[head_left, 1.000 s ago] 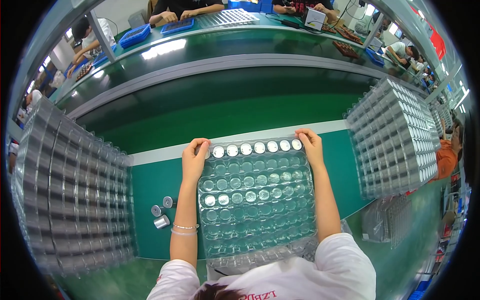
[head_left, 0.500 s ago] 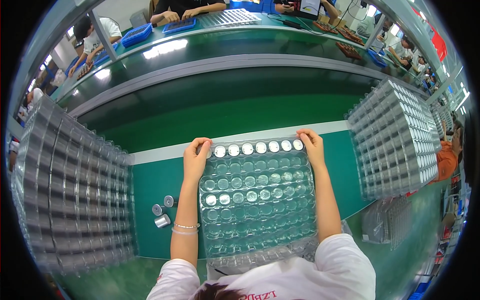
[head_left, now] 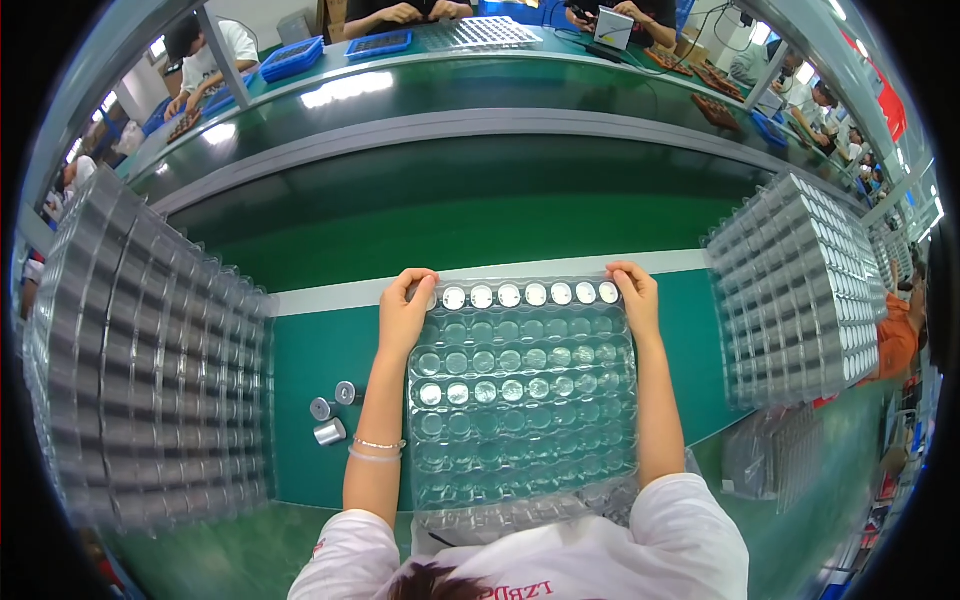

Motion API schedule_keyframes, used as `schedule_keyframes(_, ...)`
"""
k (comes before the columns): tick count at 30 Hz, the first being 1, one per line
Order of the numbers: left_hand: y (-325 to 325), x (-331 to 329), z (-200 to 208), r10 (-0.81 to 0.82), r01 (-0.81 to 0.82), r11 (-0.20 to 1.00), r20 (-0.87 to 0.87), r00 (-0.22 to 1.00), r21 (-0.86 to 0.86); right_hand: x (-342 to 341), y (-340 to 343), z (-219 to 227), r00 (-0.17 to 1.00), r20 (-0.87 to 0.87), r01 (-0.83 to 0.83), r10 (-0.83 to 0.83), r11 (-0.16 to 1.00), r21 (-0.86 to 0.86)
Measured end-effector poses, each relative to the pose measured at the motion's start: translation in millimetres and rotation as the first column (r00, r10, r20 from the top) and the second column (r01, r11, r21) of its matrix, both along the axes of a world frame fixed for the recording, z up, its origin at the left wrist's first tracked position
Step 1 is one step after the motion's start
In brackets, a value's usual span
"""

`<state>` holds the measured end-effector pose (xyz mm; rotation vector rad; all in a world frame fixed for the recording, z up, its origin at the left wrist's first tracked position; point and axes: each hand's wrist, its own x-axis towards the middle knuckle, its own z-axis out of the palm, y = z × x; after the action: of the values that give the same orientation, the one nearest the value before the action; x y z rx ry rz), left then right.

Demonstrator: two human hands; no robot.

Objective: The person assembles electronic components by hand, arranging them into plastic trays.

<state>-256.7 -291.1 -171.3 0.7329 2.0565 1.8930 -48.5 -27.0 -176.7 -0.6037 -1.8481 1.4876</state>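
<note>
A clear plastic tray with rows of round pockets lies in front of me, its near end close to my shirt. White-topped round pieces fill its far row; the pockets in the other rows look see-through, some with bright glare. At the far left corner, my left hand pinches the tray's edge between thumb and fingers. My right hand grips the far right corner the same way. Left of my left forearm are three loose metal cylinders, one lying on its side and two showing their round ends.
A tall stack of clear trays rises at the left. Another stack, showing white round ends, stands at the right. Beyond the green belt, people work at a bench with blue trays. More clear trays sit low at the right.
The whole view has shifted slightly. Both hands keep hold of the tray's far corners, and the pieces in its far row look unchanged. Across the bench, a co-worker's hands have lifted off a blue tray.
</note>
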Motion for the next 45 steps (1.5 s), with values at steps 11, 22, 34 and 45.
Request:
schedule_keyframes(11, 0.7, -0.4, -1.0, 0.006, -0.006, 1.000, 0.007, 1.000, 0.007, -0.2, 1.8, -1.4, 1.000, -0.005, -0.005, 0.005, 1.000, -0.012)
schedule_keyframes(22, -0.5, -1.0, -2.3, 0.005, -0.005, 1.000, 0.004, 1.000, 0.003, -0.8, -0.3, -0.8, 1.000, -0.007, 0.004, -0.004, 1.000, 0.009)
schedule_keyframes(34, 0.4, -1.4, -1.9, -0.012, 0.012, 1.000, 0.005, 1.000, -0.006, -1.2, 1.5, -2.8, 1.000, -0.003, 0.016, -0.016, 1.000, 0.003)
schedule_keyframes(45, 1.8, 1.0, 1.9, -0.016, 0.016, 1.000, 0.012, 1.000, -0.006, 1.0, 4.1, -5.4, 1.000, -0.001, 0.014, -0.014, 1.000, -0.011)
